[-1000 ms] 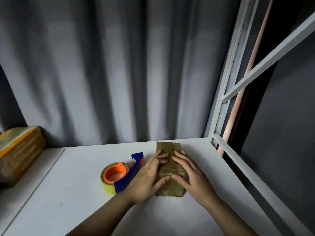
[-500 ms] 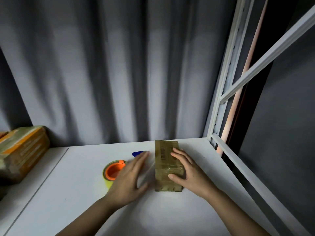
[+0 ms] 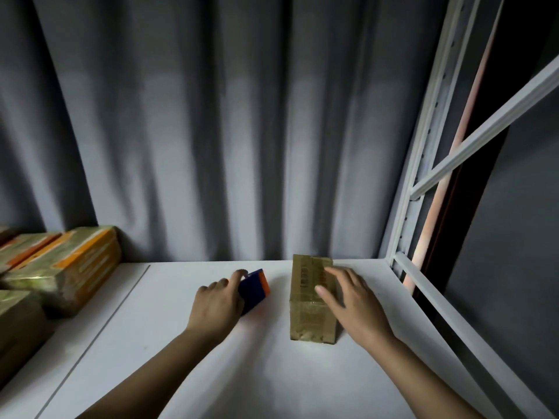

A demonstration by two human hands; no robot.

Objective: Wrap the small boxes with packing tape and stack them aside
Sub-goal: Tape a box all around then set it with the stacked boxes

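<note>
A small brown box [image 3: 311, 300] wrapped in shiny tape lies on the white table [image 3: 257, 373], with one short end close to the grey curtain [image 3: 211, 131] at the back. The right hand [image 3: 354, 306] rests on the right side of the box. Its fingers are out fairly straight and lie flat on the top, not curled around it. To the left of the box, with a gap of bare table between, sits the tape dispenser [image 3: 252, 290]. It is blue with an orange end. The left hand [image 3: 217, 306] is on top of the dispenser and its fingers bend over the blue part, so it seems to be gripping it. The hand hides the roll of tape. Well to the left of the box, at the table's edge, is a pile of wrapped boxes [image 3: 63, 270], brown with orange strips, stacked on each other. To the right of the box stands a white metal frame [image 3: 423, 164] with a slanted bar.
</note>
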